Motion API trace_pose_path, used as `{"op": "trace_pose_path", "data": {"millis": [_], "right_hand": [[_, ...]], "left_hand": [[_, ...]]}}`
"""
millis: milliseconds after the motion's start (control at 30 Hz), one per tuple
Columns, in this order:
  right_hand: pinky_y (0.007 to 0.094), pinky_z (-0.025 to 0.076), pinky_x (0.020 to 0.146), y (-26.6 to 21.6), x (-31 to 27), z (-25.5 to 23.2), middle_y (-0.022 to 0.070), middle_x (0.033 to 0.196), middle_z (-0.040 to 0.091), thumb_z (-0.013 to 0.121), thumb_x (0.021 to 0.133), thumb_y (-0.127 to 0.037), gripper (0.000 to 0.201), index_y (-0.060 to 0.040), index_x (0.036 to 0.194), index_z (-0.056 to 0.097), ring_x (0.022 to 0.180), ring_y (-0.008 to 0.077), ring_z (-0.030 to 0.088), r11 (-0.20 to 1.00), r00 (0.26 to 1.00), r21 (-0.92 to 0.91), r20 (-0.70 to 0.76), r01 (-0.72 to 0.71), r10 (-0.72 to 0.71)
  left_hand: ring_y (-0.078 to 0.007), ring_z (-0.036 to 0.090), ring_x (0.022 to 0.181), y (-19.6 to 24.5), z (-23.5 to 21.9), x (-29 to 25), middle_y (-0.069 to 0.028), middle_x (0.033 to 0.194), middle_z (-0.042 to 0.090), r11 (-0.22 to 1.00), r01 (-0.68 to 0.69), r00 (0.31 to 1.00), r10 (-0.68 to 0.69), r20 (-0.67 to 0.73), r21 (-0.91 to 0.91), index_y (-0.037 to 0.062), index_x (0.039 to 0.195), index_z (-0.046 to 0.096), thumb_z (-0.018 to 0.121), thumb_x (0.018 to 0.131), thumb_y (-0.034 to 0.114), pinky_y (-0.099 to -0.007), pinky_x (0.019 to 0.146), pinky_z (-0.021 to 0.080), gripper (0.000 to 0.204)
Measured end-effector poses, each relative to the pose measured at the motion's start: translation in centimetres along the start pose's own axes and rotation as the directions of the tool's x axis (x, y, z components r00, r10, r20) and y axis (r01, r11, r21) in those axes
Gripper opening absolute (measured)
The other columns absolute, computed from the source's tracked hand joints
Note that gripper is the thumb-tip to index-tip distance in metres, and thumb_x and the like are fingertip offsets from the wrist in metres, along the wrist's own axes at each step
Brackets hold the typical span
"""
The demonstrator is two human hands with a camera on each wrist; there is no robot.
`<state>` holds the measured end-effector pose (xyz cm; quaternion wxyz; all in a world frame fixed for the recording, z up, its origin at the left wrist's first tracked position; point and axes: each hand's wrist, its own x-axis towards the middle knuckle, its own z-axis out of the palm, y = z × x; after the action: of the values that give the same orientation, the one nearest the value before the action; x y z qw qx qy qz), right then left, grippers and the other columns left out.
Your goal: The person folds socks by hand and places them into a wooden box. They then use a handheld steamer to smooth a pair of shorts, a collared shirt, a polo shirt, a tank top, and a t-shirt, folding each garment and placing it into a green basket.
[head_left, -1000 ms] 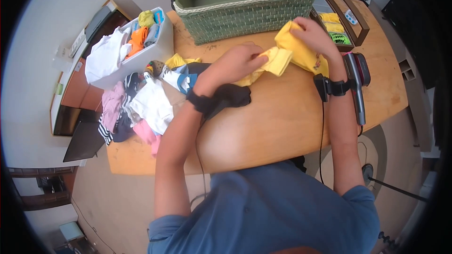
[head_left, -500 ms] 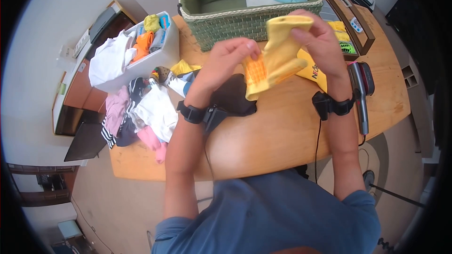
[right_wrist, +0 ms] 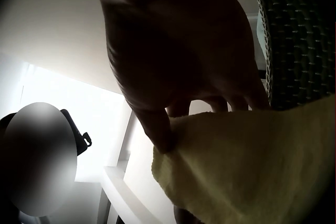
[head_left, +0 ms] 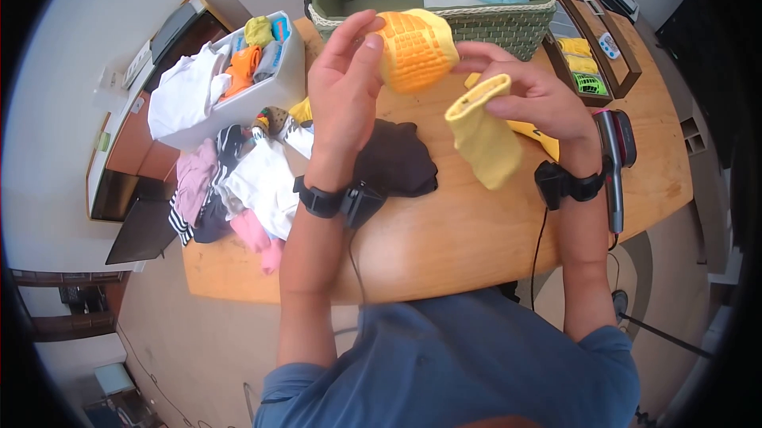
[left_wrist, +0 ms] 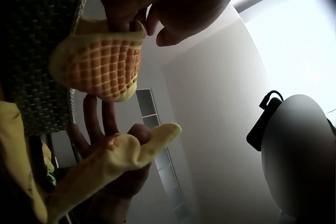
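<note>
In the head view my left hand (head_left: 345, 87) pinches a yellow sock (head_left: 414, 51) by its left side, its orange gripped sole facing the camera. The raised grid of that sole also shows in the left wrist view, on the sock (left_wrist: 105, 64) below the fingers. My right hand (head_left: 544, 99) pinches a second yellow sock (head_left: 486, 146) at its cuff, and the foot hangs down over the table. Its extended fingers reach to the right edge of the first sock. Under the right hand lies a yellow cloth piece (head_left: 541, 138), partly hidden.
A green woven basket (head_left: 508, 35) with a blue plush inside stands behind the hands. At left are a white bin (head_left: 214, 122) of clothes and a clothes pile (head_left: 258, 182). Dark cloth (head_left: 397, 162) lies mid-table. An organizer box (head_left: 611, 71) and a grey handheld device (head_left: 613, 174) are at right.
The yellow socks, bunched low over the table earlier, are now raised and apart, one in each hand. My left hand has risen and turned, showing the orange sole.
</note>
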<state>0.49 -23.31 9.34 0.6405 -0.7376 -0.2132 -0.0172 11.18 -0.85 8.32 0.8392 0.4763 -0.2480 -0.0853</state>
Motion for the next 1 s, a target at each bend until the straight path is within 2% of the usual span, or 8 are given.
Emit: {"op": "trace_pose_path", "data": {"millis": [100, 267, 467, 500, 633, 700, 933, 1000], "right_hand": [[0.0260, 0.044, 0.089, 0.2, 0.7, 1.3, 0.0010, 0.111, 0.057, 0.068, 0.092, -0.016, 0.023, 0.0004, 0.108, 0.064, 0.101, 0.0084, 0.054, 0.995, 0.999, -0.096, -0.047, 0.016, -0.021], [0.0255, 0.044, 0.082, -0.8, 0.3, 1.4, 0.0001, 0.098, 0.055, 0.068, 0.092, -0.012, 0.019, 0.0008, 0.105, 0.063, 0.093, 0.0078, 0.052, 0.993, 0.996, 0.084, -0.022, -0.088, 0.090], [0.0278, 0.045, 0.087, -0.9, 0.7, 1.8, 0.0021, 0.104, 0.061, 0.066, 0.092, -0.011, 0.015, 0.0005, 0.102, 0.065, 0.099, 0.0119, 0.056, 0.989, 0.908, -0.038, 0.404, 0.140, -0.113], [0.0305, 0.044, 0.092, -0.8, 0.6, 1.7, 0.0055, 0.115, 0.062, 0.066, 0.092, -0.012, 0.016, -0.0001, 0.103, 0.067, 0.113, 0.0167, 0.054, 0.999, 0.917, 0.048, 0.398, 0.006, -0.024], [0.0332, 0.040, 0.103, 0.3, 0.8, 1.4, 0.0105, 0.130, 0.056, 0.069, 0.090, -0.016, 0.022, -0.0014, 0.107, 0.069, 0.134, 0.0204, 0.039, 0.989, 0.968, -0.142, 0.250, 0.041, -0.004], [0.0333, 0.040, 0.103, 0.9, 1.4, 2.1, 0.0111, 0.131, 0.055, 0.069, 0.090, -0.016, 0.023, -0.0009, 0.107, 0.069, 0.134, 0.0197, 0.040, 0.981, 0.979, -0.034, 0.080, 0.193, -0.190], [0.0267, 0.046, 0.087, 0.9, 0.5, 1.1, 0.0031, 0.108, 0.061, 0.064, 0.094, -0.008, 0.021, 0.0007, 0.113, 0.064, 0.098, 0.0116, 0.058, 0.934, 0.931, 0.123, -0.196, 0.336, -0.309], [0.0265, 0.046, 0.086, -0.1, 0.3, 0.5, 0.0031, 0.107, 0.061, 0.066, 0.092, -0.008, 0.019, 0.0007, 0.109, 0.065, 0.098, 0.0116, 0.057, 0.953, 0.949, 0.083, -0.152, 0.290, -0.275]], "left_hand": [[-0.0188, 0.057, 0.117, 0.5, 0.5, -0.3, -0.0115, 0.128, 0.059, 1.000, -0.024, 1.000, 0.024, -0.010, -0.007, -0.0041, 0.131, 0.053, 0.053, 0.101, 0.010, -0.0336, 0.101, 0.047, 0.034], [-0.0181, 0.056, 0.116, 0.5, 0.4, -0.5, -0.0105, 0.123, 0.060, 0.992, 0.023, 0.998, -0.015, 0.068, -0.121, -0.0030, 0.129, 0.055, 0.052, 0.101, 0.008, -0.0321, 0.101, 0.046, 0.030], [-0.0117, 0.057, 0.100, -0.4, -0.2, -0.2, -0.0027, 0.105, 0.058, 0.993, -0.039, 0.997, 0.047, 0.068, -0.113, 0.0021, 0.117, 0.056, 0.053, 0.090, -0.004, -0.0278, 0.083, 0.051, 0.028], [-0.0136, 0.058, 0.102, -0.2, -0.3, -0.2, -0.0030, 0.105, 0.057, 0.972, -0.002, 0.995, 0.027, 0.100, -0.236, 0.0026, 0.117, 0.055, 0.051, 0.088, -0.006, -0.0299, 0.086, 0.051, 0.030], [-0.0186, 0.058, 0.105, 0.2, -0.6, -0.7, -0.0044, 0.107, 0.054, 0.809, 0.163, 0.960, 0.002, 0.280, -0.564, 0.0042, 0.118, 0.052, 0.047, 0.085, -0.009, -0.0353, 0.094, 0.052, 0.035], [-0.0194, 0.059, 0.104, 0.1, -0.4, -0.9, -0.0050, 0.107, 0.055, 0.754, 0.259, 0.933, -0.032, 0.360, -0.604, 0.0045, 0.116, 0.053, 0.047, 0.086, -0.008, -0.0354, 0.096, 0.051, 0.033], [-0.0156, 0.058, 0.107, -0.6, 0.1, -1.0, -0.0052, 0.109, 0.059, 0.920, 0.346, 0.875, -0.247, 0.416, -0.183, 0.0030, 0.110, 0.059, 0.051, 0.089, -0.005, -0.0321, 0.094, 0.049, 0.024], [-0.0142, 0.057, 0.108, -0.2, 1.0, -1.2, -0.0047, 0.110, 0.058, 0.976, 0.163, 0.912, -0.205, 0.355, 0.145, 0.0012, 0.109, 0.061, 0.056, 0.093, 0.005, -0.0304, 0.093, 0.048, 0.017]]}}
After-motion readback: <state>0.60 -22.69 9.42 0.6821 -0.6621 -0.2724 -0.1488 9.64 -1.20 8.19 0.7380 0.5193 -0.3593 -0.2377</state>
